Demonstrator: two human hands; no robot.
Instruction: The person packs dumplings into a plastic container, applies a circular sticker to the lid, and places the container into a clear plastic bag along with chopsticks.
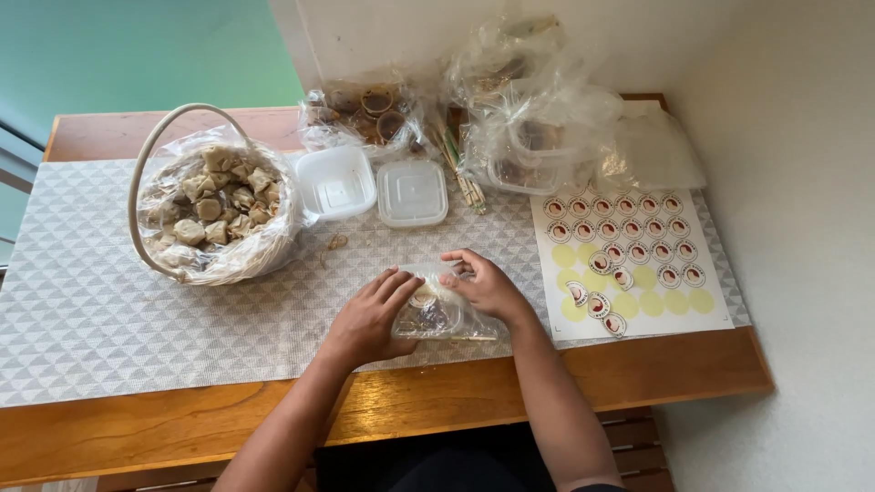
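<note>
A clear plastic bag holding a small container of food lies on the grey patterned mat near the table's front edge. My left hand presses on the bag's left side, fingers flat over it. My right hand grips the bag's upper right edge, fingers curled. A sheet of round stickers lies just right of my right hand, with some stickers peeled off.
A basket lined with plastic and filled with dumplings stands at left. Two clear lidded containers sit behind the bag. Plastic bags of containers and sauce cups crowd the back. A wall borders the right.
</note>
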